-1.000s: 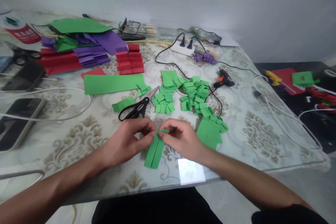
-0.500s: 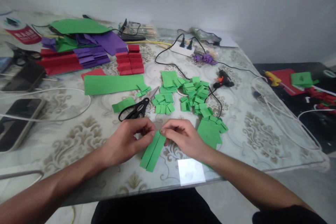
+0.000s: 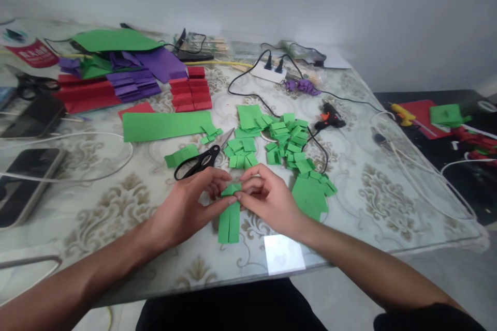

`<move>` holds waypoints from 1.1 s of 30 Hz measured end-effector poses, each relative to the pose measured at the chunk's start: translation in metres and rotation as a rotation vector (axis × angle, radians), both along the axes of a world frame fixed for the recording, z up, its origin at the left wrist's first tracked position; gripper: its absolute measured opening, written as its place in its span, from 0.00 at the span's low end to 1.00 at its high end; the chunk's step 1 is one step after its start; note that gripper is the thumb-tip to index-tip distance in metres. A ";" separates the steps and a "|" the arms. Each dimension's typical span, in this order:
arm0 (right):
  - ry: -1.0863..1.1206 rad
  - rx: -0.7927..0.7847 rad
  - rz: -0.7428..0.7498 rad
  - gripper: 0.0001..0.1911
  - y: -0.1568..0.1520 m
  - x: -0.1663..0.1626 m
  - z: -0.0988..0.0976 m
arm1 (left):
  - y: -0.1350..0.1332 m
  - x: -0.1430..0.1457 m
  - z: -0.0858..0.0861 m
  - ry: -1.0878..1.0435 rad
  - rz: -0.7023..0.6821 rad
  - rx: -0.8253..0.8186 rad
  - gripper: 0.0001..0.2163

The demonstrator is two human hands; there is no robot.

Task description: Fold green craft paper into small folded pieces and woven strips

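A green paper strip (image 3: 229, 223) with a line down its middle hangs between my hands near the table's front edge. Its top end is folded over. My left hand (image 3: 190, 204) pinches the fold from the left, thumb against the paper. From the right, my right hand (image 3: 272, 199) grips the same fold, thumb tip close to the other thumb. Black-handled scissors (image 3: 204, 160) lie just beyond my left hand, blades pointing away. Past my right hand spreads a pile of small folded green paper pieces (image 3: 287, 139), with a larger green sheet (image 3: 309, 196) below it.
A long green strip (image 3: 166, 126) and folded red paper (image 3: 190, 94) lie farther back. At right are a black glue gun (image 3: 330, 117) and its cable. A white power strip (image 3: 268, 72) stands behind. Phones (image 3: 27, 183) and a white cable occupy the left side.
The strip's top end has been folded over toward me, and the strip has turned from slanted to nearly upright. Both hands have shifted slightly and now meet at the fold.
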State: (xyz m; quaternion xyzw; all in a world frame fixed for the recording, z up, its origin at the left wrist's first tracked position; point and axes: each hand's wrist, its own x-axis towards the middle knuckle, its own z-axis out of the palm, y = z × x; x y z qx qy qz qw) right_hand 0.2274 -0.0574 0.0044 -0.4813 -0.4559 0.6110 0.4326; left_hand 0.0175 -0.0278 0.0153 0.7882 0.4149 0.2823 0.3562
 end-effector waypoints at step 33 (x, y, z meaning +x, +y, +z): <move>-0.400 0.251 0.097 0.24 -0.005 0.004 -0.007 | 0.004 0.001 0.002 -0.222 0.106 -0.276 0.04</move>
